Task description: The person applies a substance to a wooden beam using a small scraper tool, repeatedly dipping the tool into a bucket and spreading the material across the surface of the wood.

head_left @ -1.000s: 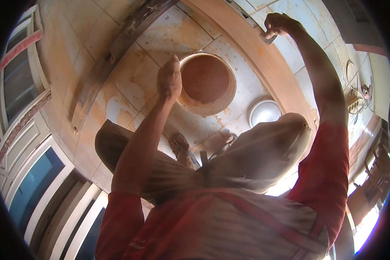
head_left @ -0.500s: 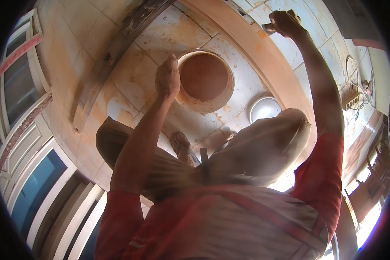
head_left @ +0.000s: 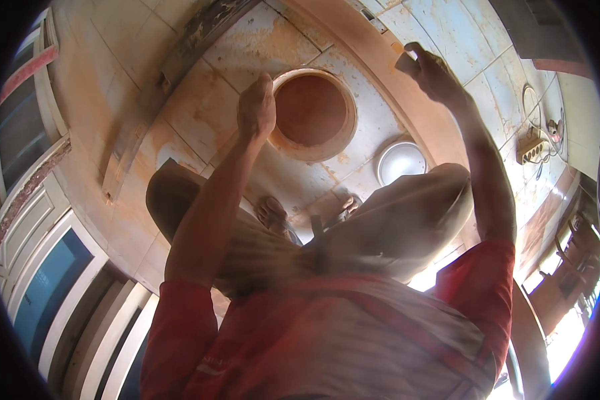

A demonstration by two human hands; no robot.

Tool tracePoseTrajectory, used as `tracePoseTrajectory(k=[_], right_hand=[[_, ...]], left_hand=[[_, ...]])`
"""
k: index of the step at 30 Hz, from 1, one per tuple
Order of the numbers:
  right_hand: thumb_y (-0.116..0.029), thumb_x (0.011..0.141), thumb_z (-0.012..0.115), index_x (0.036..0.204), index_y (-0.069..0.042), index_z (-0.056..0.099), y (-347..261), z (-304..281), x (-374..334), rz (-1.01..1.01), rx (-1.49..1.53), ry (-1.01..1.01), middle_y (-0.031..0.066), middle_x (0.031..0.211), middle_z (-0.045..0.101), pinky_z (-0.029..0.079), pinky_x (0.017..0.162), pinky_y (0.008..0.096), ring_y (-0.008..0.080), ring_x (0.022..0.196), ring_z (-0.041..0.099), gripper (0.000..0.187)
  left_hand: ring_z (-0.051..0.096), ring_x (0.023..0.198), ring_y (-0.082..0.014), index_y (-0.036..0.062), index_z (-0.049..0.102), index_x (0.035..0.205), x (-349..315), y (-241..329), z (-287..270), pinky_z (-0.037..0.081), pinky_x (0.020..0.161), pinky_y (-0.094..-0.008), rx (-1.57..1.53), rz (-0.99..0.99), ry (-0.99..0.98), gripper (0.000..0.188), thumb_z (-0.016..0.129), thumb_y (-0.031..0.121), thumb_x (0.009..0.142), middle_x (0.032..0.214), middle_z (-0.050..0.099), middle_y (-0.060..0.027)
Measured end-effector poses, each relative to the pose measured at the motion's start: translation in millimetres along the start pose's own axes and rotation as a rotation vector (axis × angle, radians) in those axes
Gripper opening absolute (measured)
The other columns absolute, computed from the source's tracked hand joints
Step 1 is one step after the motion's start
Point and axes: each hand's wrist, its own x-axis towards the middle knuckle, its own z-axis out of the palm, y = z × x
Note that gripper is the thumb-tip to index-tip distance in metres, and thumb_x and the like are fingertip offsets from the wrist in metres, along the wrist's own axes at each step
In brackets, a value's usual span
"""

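Note:
My left hand (head_left: pixel 257 110) is at the left edge of a round tub (head_left: pixel 322 159), its thumb side by the rim. The fingers are turned out of sight, so whether they grip the rim is unclear. Inside the tub is a reddish-brown surface. At the upper right, my right hand (head_left: pixel 437 77) is closed on a small dark flat block (head_left: pixel 407 65), its fingers bent around one end. The block is beside a long light-brown wooden plank (head_left: pixel 373 63), above or against its edge; contact cannot be made out.
A round pale metal lid or bowl (head_left: pixel 401 162) lies between tub and plank. A dark-stained beam (head_left: pixel 150 110) runs along the left. Stained tiles (head_left: pixel 253 43) cover the floor. A power strip with cables (head_left: pixel 531 151) is at right; white-framed panels (head_left: pixel 50 287) stand at left.
My right hand has come down and slightly left along the plank, with the block turned more into view. The left hand keeps its place by the tub; the whole view has shifted slightly.

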Motion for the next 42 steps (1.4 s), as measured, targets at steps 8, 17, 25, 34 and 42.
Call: tracePoseTrajectory(k=[8,17,25,34,42], right_hand=[[-0.018,0.101,0.060,0.105,-0.007,0.072,5.7,36.3,-4.4,-0.137,-0.057,-0.007,0.0200,0.100,0.073,0.055,0.080,0.0465,0.0350,0.086,0.070,0.016],[-0.017,0.099,0.060,0.100,-0.002,0.072,-7.1,26.5,9.6,-0.234,-0.095,0.013,0.0217,0.093,0.071,0.054,0.079,0.0436,0.0355,0.086,0.068,0.019],[-0.013,0.097,0.058,0.108,0.000,0.072,-52.4,8.2,-20.5,-0.144,-0.269,-0.324,0.0253,0.105,0.072,0.055,0.088,0.0479,0.0405,0.104,0.070,0.022],[-0.019,0.094,0.064,0.106,-0.002,0.072,-56.5,18.6,18.0,-0.147,0.006,-0.032,0.0247,0.103,0.072,0.054,0.090,0.0478,0.0390,0.101,0.070,0.023],[-0.028,0.091,0.069,0.109,-0.015,0.075,-90.7,83.5,34.8,0.079,0.012,0.096,0.0164,0.109,0.074,0.055,0.090,0.0488,0.0359,0.104,0.070,0.024]], left_hand=[[0.066,0.092,-0.0478,0.0011,0.054,0.101,4.0,-7.6,4.9,0.052,0.081,-0.0556,0.007,0.047,0.023,0.024,0.038,0.019,0.104,0.093,0.068,-0.0262],[0.068,0.092,-0.0466,-0.0015,0.059,0.116,7.2,-11.4,10.7,0.054,0.082,-0.0543,0.210,0.181,0.059,0.029,0.040,0.017,0.104,0.096,0.070,-0.0272],[0.066,0.096,-0.0495,-0.0009,0.062,0.107,3.5,-9.5,2.0,0.051,0.088,-0.0571,0.148,0.084,0.021,0.036,0.034,0.021,0.104,0.101,0.070,-0.0281],[0.067,0.104,-0.0448,0.0061,0.064,0.120,-4.7,-4.6,9.8,0.052,0.094,-0.0522,-0.043,0.088,0.022,0.044,0.044,0.043,0.105,0.109,0.070,-0.0253],[0.070,0.097,-0.0402,0.0098,0.063,0.128,22.3,-38.7,-0.9,0.056,0.086,-0.0454,0.158,-0.053,-0.412,0.043,0.049,0.044,0.106,0.107,0.073,-0.0175]])
